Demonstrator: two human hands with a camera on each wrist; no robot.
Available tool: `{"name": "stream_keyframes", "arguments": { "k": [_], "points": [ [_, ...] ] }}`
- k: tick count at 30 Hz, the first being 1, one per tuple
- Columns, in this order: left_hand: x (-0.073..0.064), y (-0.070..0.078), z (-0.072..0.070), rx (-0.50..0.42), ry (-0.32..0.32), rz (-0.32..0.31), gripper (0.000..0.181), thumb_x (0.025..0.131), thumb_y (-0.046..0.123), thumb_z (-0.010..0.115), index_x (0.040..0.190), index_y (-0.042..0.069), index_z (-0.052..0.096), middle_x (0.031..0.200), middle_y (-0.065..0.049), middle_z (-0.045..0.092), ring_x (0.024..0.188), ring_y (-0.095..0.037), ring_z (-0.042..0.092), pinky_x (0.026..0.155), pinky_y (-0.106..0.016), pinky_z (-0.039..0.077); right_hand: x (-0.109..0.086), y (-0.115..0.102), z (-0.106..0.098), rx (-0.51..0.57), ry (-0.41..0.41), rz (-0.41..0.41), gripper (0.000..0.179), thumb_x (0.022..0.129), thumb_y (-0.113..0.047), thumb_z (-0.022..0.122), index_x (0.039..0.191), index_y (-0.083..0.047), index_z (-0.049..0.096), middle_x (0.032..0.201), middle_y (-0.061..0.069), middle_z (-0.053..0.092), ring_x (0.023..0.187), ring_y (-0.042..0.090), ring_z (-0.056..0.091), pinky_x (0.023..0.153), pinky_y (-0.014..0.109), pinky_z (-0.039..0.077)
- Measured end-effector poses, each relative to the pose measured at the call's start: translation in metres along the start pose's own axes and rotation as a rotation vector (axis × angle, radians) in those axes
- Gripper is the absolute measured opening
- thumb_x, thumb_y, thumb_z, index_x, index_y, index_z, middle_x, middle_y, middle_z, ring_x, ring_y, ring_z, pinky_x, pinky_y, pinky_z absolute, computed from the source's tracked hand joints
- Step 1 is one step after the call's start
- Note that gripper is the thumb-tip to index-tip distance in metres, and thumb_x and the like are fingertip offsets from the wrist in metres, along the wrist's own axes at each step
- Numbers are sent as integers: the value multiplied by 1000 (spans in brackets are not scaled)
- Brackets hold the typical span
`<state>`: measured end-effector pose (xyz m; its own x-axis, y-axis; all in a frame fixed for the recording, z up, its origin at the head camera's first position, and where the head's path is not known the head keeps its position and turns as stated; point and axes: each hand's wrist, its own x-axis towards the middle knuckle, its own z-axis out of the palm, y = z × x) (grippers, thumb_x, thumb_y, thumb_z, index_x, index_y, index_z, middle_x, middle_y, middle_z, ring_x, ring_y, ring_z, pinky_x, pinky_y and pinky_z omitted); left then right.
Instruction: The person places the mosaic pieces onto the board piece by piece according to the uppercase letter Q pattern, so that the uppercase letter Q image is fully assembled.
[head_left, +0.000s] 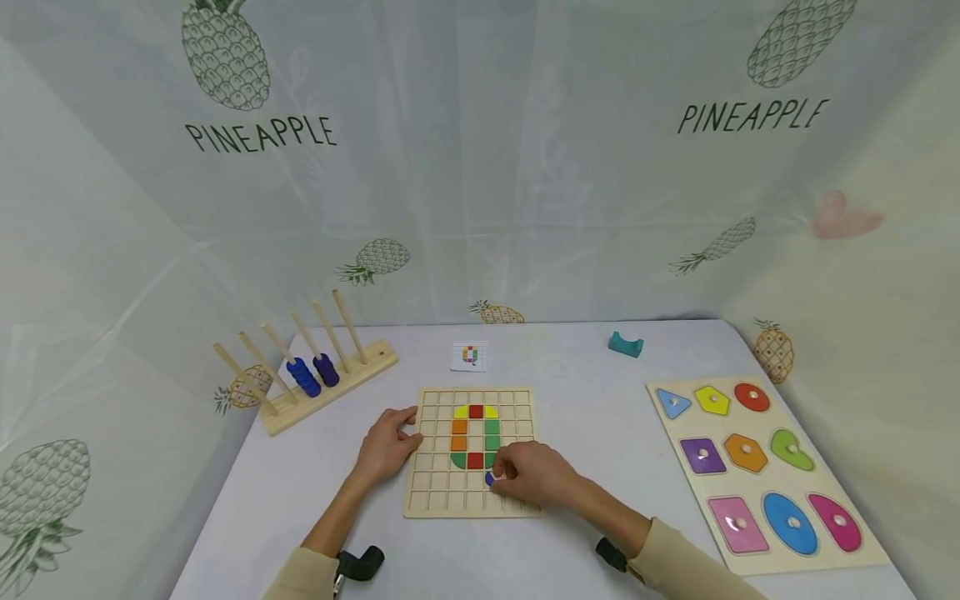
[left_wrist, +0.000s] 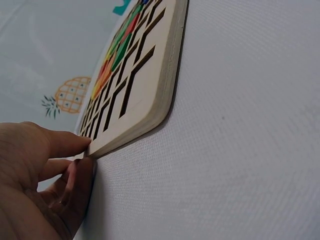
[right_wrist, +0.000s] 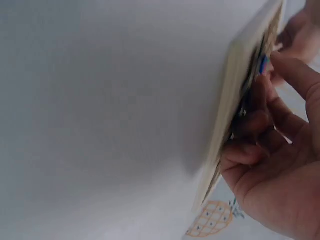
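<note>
A square wooden grid board (head_left: 435, 504) lies on the table, with coloured tiles set in a ring: yellow and red on top, orange tiles (head_left: 459, 435) down the left, green tiles (head_left: 492, 435) down the right, green and red below. My left hand (head_left: 386, 446) rests its fingertips against the board's left edge; the left wrist view shows the fingers (left_wrist: 70, 144) right at that edge. Over the lower grid, my right hand (head_left: 536, 472) pinches a small blue tile (head_left: 490, 479) between thumb and fingertips. In the right wrist view the blue tile (right_wrist: 263, 65) shows at the fingertips.
Behind the board lies a small pattern card (head_left: 469, 357). A wooden peg stand (head_left: 330, 392) with blue and dark purple beads is at the left. To the right is a knobbed shape puzzle (head_left: 716, 500); a teal curved piece (head_left: 626, 344) sits farther back.
</note>
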<state>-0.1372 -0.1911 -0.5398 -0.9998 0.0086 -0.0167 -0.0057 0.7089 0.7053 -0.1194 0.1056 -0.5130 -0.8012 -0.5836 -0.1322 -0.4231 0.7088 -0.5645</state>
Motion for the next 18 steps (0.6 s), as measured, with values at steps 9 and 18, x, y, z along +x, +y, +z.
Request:
{"name": "stream_keyframes", "arguments": {
  "k": [9, 18],
  "points": [
    [-1, 2, 0, -9, -3, -6, 57, 87, 18, 76, 139, 5, 59, 114, -2, 62, 79, -8, 60, 68, -29, 45, 1, -5, 6, -58, 26, -18, 10, 88, -31, 76, 86, -23, 69, 66, -14, 50, 62, 4, 45, 57, 24, 39],
    [1, 1, 0, 3, 0, -7, 56, 87, 18, 76, 139, 5, 60, 113, -3, 62, 78, -8, 60, 68, -29, 45, 2, -3, 6, -55, 29, -32, 9, 88, -30, 76, 87, -23, 70, 66, -16, 51, 61, 3, 45, 56, 23, 40]
  ]
}}
